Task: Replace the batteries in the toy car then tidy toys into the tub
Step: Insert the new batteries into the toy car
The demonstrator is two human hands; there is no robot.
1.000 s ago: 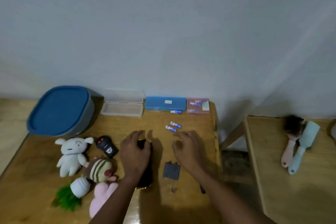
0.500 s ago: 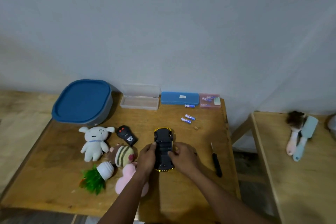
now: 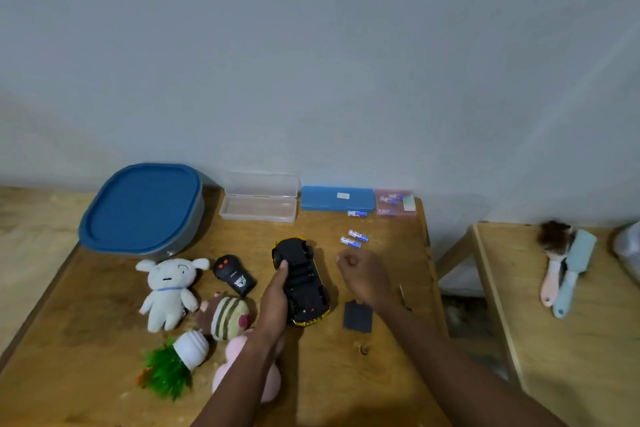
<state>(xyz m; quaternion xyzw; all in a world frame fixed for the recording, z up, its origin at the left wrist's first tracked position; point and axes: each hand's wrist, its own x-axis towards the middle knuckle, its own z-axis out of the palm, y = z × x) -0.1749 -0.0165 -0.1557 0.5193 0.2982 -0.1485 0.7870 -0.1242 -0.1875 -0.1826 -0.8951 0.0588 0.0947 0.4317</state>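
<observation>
The black and yellow toy car lies upside down on the wooden table, and my left hand grips its left side. Its dark battery cover lies flat to the car's right. My right hand hovers just right of the car with its fingers curled; nothing shows in it. Two blue and white batteries lie just beyond that hand, and a third battery lies by the blue case. The tub, with its blue lid on, stands at the back left.
A white plush, black remote, striped plush, pink plush and green plant toy lie left of the car. Clear case, blue case and pink box line the wall. A small screw lies near the front. Brushes lie on the right side table.
Half a second ago both hands were on the car. My right hand has come off it and moved right, towards the batteries. The battery cover now lies on the table beside the car.
</observation>
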